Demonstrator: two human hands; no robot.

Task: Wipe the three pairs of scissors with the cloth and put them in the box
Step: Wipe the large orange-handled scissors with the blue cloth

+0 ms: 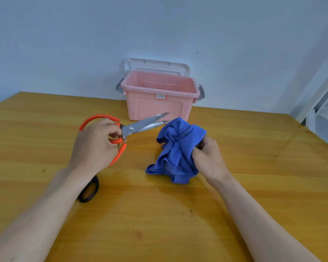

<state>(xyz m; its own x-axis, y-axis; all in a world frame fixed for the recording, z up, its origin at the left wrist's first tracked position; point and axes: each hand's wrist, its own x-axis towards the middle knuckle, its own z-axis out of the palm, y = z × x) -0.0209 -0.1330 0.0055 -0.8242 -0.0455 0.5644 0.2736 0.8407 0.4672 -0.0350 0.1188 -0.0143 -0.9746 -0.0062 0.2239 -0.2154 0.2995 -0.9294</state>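
My left hand (95,146) grips the orange handles of a pair of scissors (144,124), held above the table with the slightly parted blades pointing right toward the cloth. My right hand (206,157) holds a crumpled blue cloth (176,150), whose lower folds touch the table. The blade tips sit just beside the cloth's top edge. An open pink box (160,95) stands at the back against the wall. A black scissor handle (89,190) shows on the table under my left forearm; the remainder of that pair is hidden.
The box's white lid (157,66) leans behind it against the wall. The wooden table (178,214) stretches wide in front. A white frame (320,95) stands off the table's right edge.
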